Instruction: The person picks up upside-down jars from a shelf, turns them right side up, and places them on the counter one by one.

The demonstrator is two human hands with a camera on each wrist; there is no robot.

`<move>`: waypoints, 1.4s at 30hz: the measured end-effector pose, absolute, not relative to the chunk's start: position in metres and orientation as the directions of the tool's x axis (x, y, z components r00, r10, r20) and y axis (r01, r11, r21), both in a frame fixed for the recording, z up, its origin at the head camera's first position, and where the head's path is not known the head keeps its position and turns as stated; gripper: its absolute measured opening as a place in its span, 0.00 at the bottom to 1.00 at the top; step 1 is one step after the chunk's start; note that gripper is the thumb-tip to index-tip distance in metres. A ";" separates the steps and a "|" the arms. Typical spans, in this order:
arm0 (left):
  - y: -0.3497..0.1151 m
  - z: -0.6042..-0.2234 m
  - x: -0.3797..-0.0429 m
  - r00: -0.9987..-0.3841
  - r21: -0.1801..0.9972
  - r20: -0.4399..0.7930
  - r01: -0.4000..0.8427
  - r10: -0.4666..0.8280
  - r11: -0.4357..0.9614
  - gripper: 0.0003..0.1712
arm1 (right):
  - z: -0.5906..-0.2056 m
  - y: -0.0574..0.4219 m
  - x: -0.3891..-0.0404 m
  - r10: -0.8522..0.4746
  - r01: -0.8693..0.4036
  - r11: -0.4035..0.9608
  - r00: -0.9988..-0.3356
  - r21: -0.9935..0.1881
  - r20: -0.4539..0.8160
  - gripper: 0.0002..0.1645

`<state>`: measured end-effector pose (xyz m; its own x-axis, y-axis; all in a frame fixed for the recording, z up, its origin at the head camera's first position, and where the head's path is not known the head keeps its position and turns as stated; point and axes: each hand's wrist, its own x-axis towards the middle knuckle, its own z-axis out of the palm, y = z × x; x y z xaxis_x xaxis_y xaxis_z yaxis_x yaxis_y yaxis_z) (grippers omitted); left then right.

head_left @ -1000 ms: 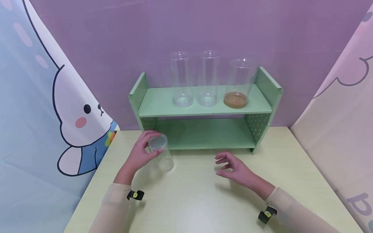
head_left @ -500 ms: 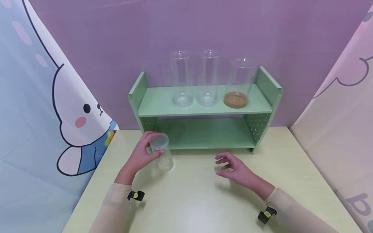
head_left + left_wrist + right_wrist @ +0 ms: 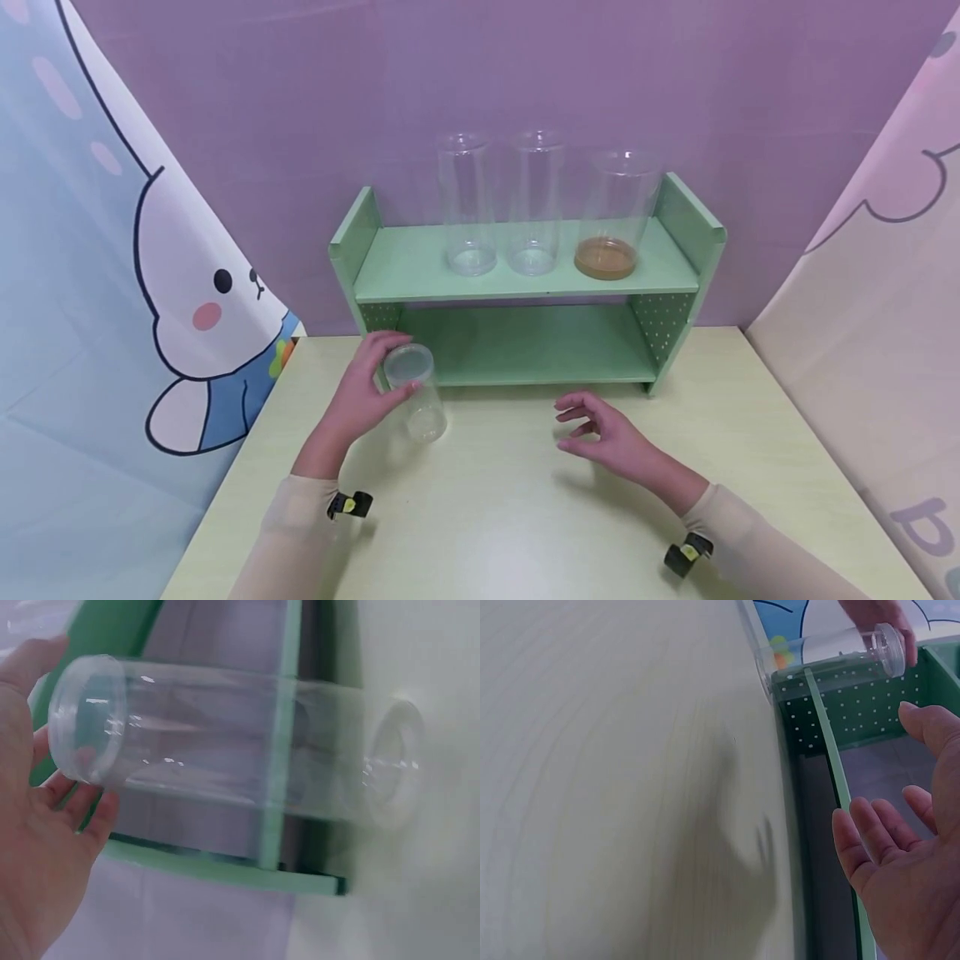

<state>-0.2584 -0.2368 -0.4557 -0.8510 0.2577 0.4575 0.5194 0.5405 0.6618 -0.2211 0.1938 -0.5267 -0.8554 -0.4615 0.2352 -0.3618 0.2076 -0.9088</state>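
— Fingers (image 3: 101,817) of the left grip (image 3: 363,392): free or occupied?
— Occupied. Curled round the top end of the jar (image 3: 427,410), with the thumb (image 3: 397,397) on the near side and fingers on the far side. How hard a squeeze, cannot tell.
— Which way from the palm?
— Out to the right, just beside it, on the side facing the other hand.
— And the long axis?
— Upright, by the look of it, base down on the worktop (image 3: 495,500). Held high, then, with the lower part bare.
— Nearer hand?
— Left, by far. Right grip (image 3: 603,435) well apart across the worktop, loosely bent, holding nothing, fingertips pointing back toward the jar's side.
— Anything to mind?
— Probably easy to tip from so high a hold. Best to keep pressure even from thumb and fingers.
— And farther out?
— Shelf (image 3: 517,342) close behind, left end nearest. On its upper board, two slim jars (image 3: 536,200) and a wide one (image 3: 609,257), brown at the base.
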 end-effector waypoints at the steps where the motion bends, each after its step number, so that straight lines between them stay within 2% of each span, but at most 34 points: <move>1: -0.236 -0.453 -0.257 -0.840 0.647 0.479 0.533 0.253 0.545 0.37 | -0.526 0.194 -0.221 -0.460 -0.360 0.208 -0.856 -0.910 0.233 0.33; 5: -0.229 -0.439 -0.254 -0.780 0.595 0.578 0.604 0.239 0.530 0.31 | -0.525 0.194 -0.220 -0.460 -0.357 0.210 -0.857 -0.910 0.230 0.33; 9: -0.217 -0.420 -0.256 -0.710 0.568 0.660 0.684 0.243 0.457 0.28 | -0.525 0.195 -0.219 -0.458 -0.357 0.212 -0.859 -0.910 0.230 0.33; 13: -0.198 -0.393 -0.260 -0.690 0.598 0.677 0.718 0.255 0.356 0.26 | -0.525 0.195 -0.219 -0.455 -0.365 0.211 -0.858 -0.907 0.239 0.32; 17: -0.175 -0.361 -0.269 -0.722 0.651 0.644 0.691 0.255 0.313 0.27 | -0.525 0.196 -0.218 -0.458 -0.376 0.210 -0.853 -0.902 0.249 0.32; 25: -0.143 -0.327 -0.308 -0.836 0.742 0.532 0.536 0.133 0.403 0.40 | -0.522 0.198 -0.215 -0.461 -0.392 0.218 -0.848 -0.894 0.260 0.32; 35: -0.136 -0.312 -0.339 -0.883 0.727 0.460 0.435 0.094 0.531 0.65 | -0.518 0.199 -0.212 -0.462 -0.408 0.244 -0.847 -0.880 0.265 0.31; 42: -0.126 -0.306 -0.351 -0.919 0.798 0.373 0.389 0.130 0.460 0.74 | -0.516 0.199 -0.210 -0.467 -0.412 0.247 -0.844 -0.877 0.265 0.32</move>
